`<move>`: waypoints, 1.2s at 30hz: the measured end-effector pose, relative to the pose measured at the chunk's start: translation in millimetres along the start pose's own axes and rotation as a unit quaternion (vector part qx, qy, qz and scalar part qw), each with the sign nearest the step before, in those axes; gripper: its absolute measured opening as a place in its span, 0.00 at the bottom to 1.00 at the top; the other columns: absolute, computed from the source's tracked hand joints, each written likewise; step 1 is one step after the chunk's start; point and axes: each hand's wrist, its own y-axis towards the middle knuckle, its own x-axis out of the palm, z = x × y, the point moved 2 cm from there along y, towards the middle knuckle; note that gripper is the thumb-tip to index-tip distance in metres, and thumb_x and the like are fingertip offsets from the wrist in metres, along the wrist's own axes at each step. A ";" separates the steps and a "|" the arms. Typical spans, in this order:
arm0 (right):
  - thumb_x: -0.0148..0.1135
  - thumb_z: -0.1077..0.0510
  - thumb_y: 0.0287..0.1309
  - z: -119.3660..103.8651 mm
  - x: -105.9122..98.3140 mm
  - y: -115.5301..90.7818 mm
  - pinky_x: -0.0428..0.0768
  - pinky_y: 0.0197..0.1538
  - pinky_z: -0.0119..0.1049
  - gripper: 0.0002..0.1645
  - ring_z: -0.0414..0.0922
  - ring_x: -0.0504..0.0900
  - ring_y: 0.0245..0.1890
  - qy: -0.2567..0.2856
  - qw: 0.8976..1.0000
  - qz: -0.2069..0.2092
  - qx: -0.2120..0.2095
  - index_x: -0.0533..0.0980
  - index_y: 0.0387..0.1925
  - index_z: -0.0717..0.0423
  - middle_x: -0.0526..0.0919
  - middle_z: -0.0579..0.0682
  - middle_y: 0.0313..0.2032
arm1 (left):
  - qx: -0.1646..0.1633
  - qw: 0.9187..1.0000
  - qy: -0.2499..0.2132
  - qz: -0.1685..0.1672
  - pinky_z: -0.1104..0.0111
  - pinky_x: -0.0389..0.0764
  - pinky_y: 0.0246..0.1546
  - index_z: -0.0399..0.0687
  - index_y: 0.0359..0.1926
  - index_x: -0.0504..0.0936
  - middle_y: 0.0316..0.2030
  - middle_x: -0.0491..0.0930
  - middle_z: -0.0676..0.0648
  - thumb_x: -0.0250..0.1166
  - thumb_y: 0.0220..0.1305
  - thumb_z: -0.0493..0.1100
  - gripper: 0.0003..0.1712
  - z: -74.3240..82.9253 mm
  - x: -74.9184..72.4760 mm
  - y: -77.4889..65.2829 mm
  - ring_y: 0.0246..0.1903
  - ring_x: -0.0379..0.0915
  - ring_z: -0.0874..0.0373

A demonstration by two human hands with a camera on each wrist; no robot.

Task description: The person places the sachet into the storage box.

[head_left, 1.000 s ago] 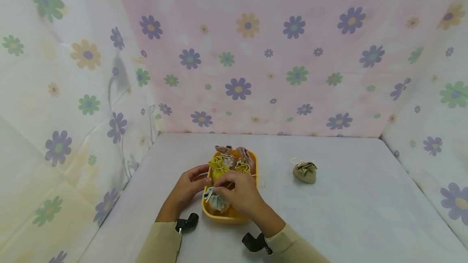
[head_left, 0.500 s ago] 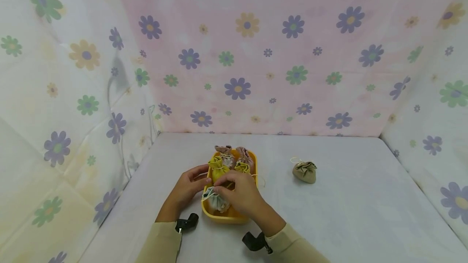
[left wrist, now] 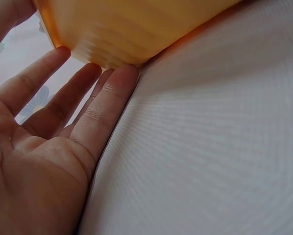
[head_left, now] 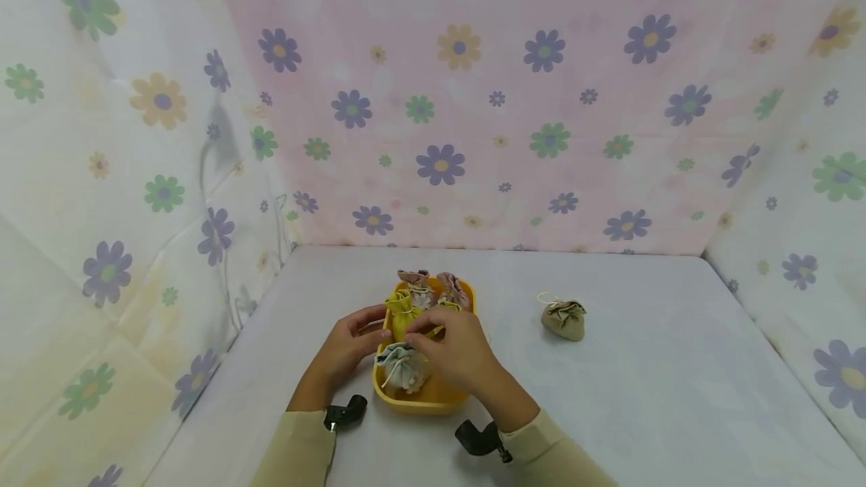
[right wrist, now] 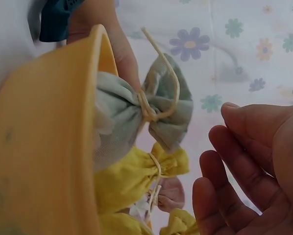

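An orange-yellow plastic tray (head_left: 433,406) holds several small drawstring pouches. My left hand (head_left: 348,348) is at its left side; in the left wrist view the extended fingers (left wrist: 105,112) touch the outer wall. At the near end of the tray sits a pale grey-green pouch (head_left: 404,368), its neck tied with a cream cord. My right hand (head_left: 455,344) hovers over the tray beside that pouch. In the right wrist view, a gap separates its fingertips from the gathered top of the grey-green pouch (right wrist: 119,117), and nothing is between them.
Behind the grey-green pouch are yellow pouches (head_left: 402,314), and at the far end stand dusty-pink ones (head_left: 455,290). A khaki pouch (head_left: 564,320) lies on the white table (head_left: 643,382) to the right of the tray. Flower-print cloth (head_left: 501,141) encloses the back and sides.
My right hand has let go of the grey-green pouch's cord and moved slightly right, away from it. The cord now hangs down the pouch's front. My left hand has stayed at the tray.
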 end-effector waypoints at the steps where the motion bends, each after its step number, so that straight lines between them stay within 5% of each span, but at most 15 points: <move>1: 0.72 0.50 0.64 -0.2 -2.4 0.0 0.84 0.42 0.28 0.06 0.37 0.81 0.40 -0.001 1.000 0.002 -0.002 0.88 0.41 0.42 0.86 0.32 0.40 | 0.001 1.000 0.000 -0.001 0.60 0.81 0.62 0.62 0.67 0.77 0.69 0.74 0.54 0.78 0.56 0.59 0.39 0.4 0.2 0.3 0.69 0.73 0.52; 11: 0.72 0.53 0.64 10.7 -24.5 -2.0 0.87 0.53 0.44 0.05 0.38 0.83 0.46 -0.018 0.999 0.031 -0.036 0.86 0.41 0.44 0.86 0.34 0.41 | -0.003 1.000 -0.004 0.005 0.59 0.81 0.63 0.63 0.67 0.77 0.68 0.75 0.54 0.79 0.54 0.59 0.39 1.3 0.8 -1.9 0.68 0.73 0.52; 23: 0.75 0.55 0.61 33.7 -61.2 -8.5 0.84 0.50 0.43 0.09 0.39 0.82 0.44 -0.083 0.986 0.129 -0.061 0.86 0.43 0.46 0.86 0.37 0.41 | -0.001 1.000 -0.008 0.001 0.59 0.82 0.63 0.63 0.67 0.77 0.68 0.75 0.55 0.79 0.54 0.59 0.39 -1.4 2.2 1.8 0.68 0.73 0.52; 36: 0.76 0.53 0.60 58.9 -106.3 -20.2 0.87 0.52 0.48 0.13 0.43 0.83 0.47 -0.159 0.969 0.179 -0.059 0.84 0.46 0.47 0.86 0.43 0.44 | 0.004 1.000 -0.005 0.010 0.59 0.82 0.62 0.63 0.66 0.77 0.68 0.75 0.55 0.79 0.54 0.59 0.39 1.7 4.0 -2.0 0.68 0.73 0.52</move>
